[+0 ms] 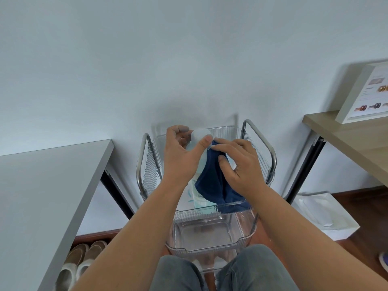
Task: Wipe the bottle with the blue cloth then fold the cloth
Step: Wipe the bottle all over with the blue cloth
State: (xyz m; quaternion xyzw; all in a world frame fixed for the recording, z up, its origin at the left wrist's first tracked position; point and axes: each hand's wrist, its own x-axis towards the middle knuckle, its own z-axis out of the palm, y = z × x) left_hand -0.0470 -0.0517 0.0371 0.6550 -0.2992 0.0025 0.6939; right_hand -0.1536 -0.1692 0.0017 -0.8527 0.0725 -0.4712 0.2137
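Observation:
A pale, translucent bottle (199, 135) with a white cap stands upright over the top tray of a clear cart. My left hand (182, 152) grips it just below the cap, thumb across the front. A dark blue cloth (212, 183) is draped over the bottle's right side and hangs down to the tray's front rim. My right hand (237, 164) presses the cloth against the bottle, fingers spread on the fabric. The lower part of the bottle, with a light printed label, shows between my forearms.
The clear plastic cart (212, 211) has metal side handles (142, 164) and a lower tray (210, 236). A grey table (42, 185) stands left with slippers (81, 261) beneath. A wooden desk (352, 139) with a white box is right; a white bag (323, 215) lies on the floor.

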